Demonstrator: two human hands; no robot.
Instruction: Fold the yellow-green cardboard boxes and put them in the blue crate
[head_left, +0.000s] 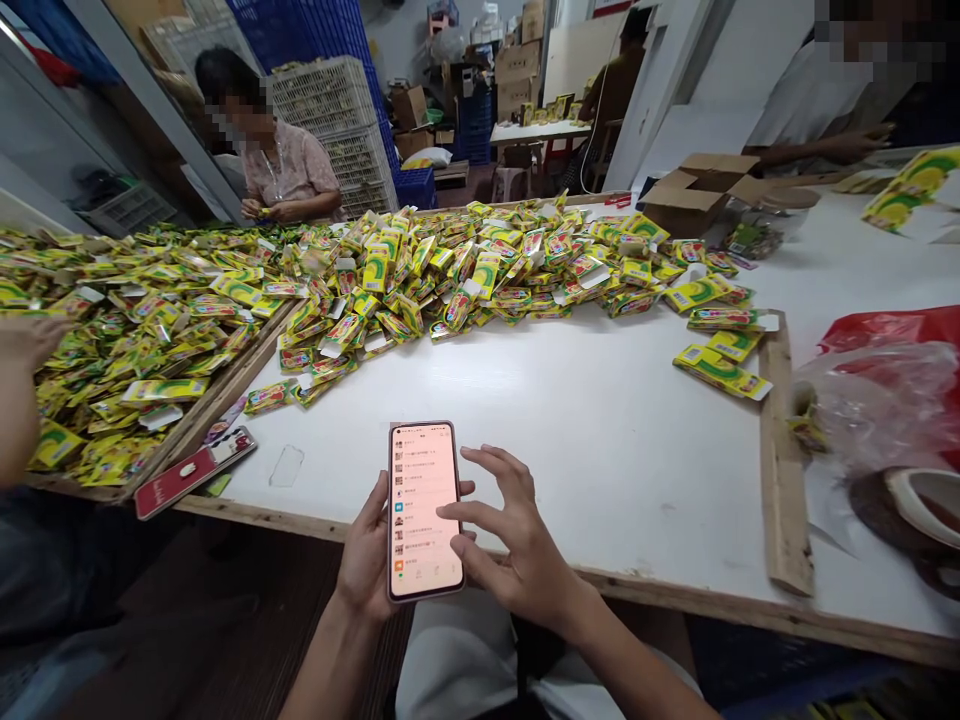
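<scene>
My left hand (365, 555) grips a smartphone (423, 509) from the left side, holding it upright over the near edge of the white table (570, 420). Its lit screen shows a list. My right hand (514, 535) hovers beside the phone with fingers spread, the index finger touching the lower screen. A large heap of yellow-green flat packets (420, 270) covers the far part of the table, well beyond both hands.
A red phone case (193, 473) lies at the table's left edge. Another person's arm (19, 385) reaches in at far left. A seated person (277, 165) works at the back. A cardboard box (697, 190) and red plastic bags (885, 390) sit right.
</scene>
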